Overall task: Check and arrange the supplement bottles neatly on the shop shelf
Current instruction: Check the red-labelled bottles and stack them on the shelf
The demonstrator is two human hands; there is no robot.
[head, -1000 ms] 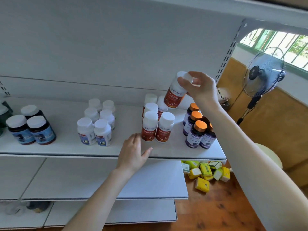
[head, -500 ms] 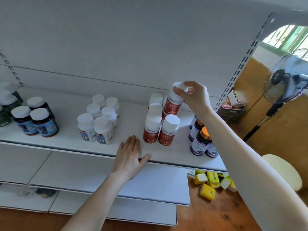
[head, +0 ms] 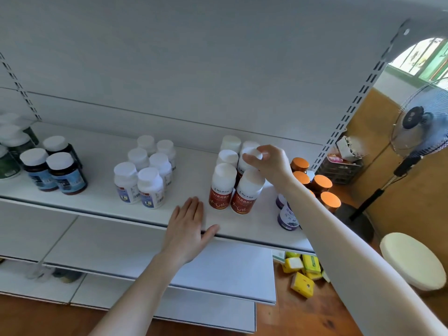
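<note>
On the white shelf (head: pixel 101 200) stand several groups of supplement bottles. My right hand (head: pixel 271 163) grips the white cap of a red-labelled bottle (head: pixel 243 166), which stands upright in the second row of the red-labelled group (head: pixel 232 190). My left hand (head: pixel 189 221) rests flat and open on the shelf's front edge, just left of that group. To the right are orange-capped purple bottles (head: pixel 322 187), partly hidden by my right forearm. White bottles with blue labels (head: pixel 143 175) stand in the middle, dark blue-labelled bottles (head: pixel 58 170) at the left.
Green-labelled bottles (head: pixel 9 151) stand at the far left edge. Below are lower shelves (head: pixel 145 258). Yellow boxes (head: pixel 303 270) lie on the wooden floor beside a round stool (head: pixel 412 258). A standing fan (head: pixel 417 132) and a crate (head: pixel 339 166) sit at the right.
My right hand has brought the red-labelled bottle down from a tilted hold in the air into the group on the shelf. My left hand has stayed on the shelf edge.
</note>
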